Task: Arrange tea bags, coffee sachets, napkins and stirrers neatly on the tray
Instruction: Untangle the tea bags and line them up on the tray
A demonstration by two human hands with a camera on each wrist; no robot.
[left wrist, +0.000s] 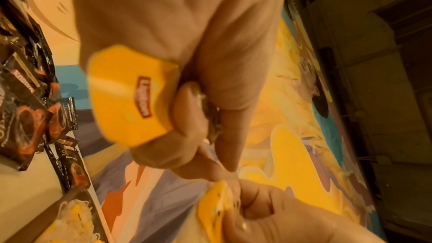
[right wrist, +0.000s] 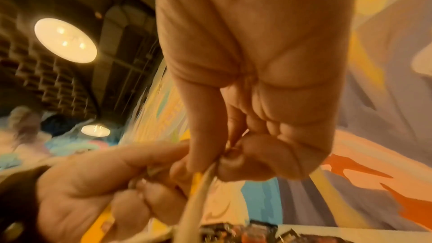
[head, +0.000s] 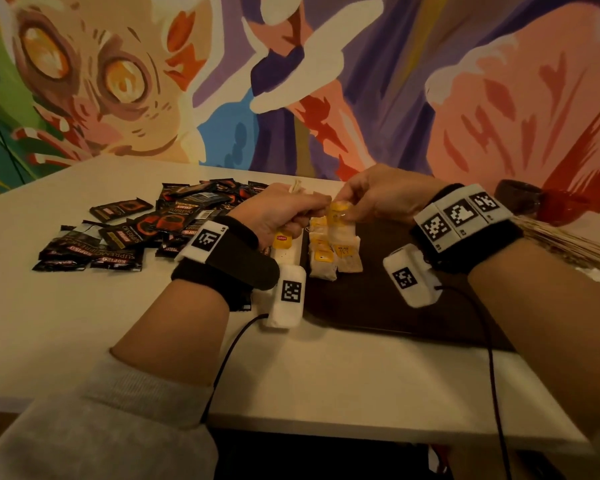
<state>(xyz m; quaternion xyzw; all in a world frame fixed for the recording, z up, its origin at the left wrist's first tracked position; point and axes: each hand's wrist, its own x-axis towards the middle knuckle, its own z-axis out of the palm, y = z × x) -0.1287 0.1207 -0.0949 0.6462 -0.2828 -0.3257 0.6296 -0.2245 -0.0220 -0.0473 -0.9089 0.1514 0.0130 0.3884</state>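
The tea-bag step is the one in hand: the two hands are meeting just above centre of the head view, over the far left corner of the dark tray [head: 378,306], and are passing or untangling a tea bag [head: 340,221] between them. The left hand [head: 278,216] is curling its fingers around a bunch of bags, with a yellow Lipton tag [left wrist: 131,95] hanging from its grip at the middle left of the left wrist view, while its thumb and forefinger are reaching toward the other hand. The right hand [head: 385,199] is pinching the top of the tea bag between thumb and fingertips [right wrist: 231,162]; the pale bag is dangling down to the bottom centre of the right wrist view. Whether the left fingers are also gripping this same bag or only its string is probably not decidable, since both wrist views are blurred. Below the hands, a small row of tea bags [head: 333,254] is already lying on the tray. The coffee sachets [head: 136,233] are lying scattered on the white table [head: 84,323] at left centre, and the stirrers [head: 568,244] are lying at the right edge, off the tray. The next move calls for freeing the single bag and laying it flat beside the row, edges aligned.
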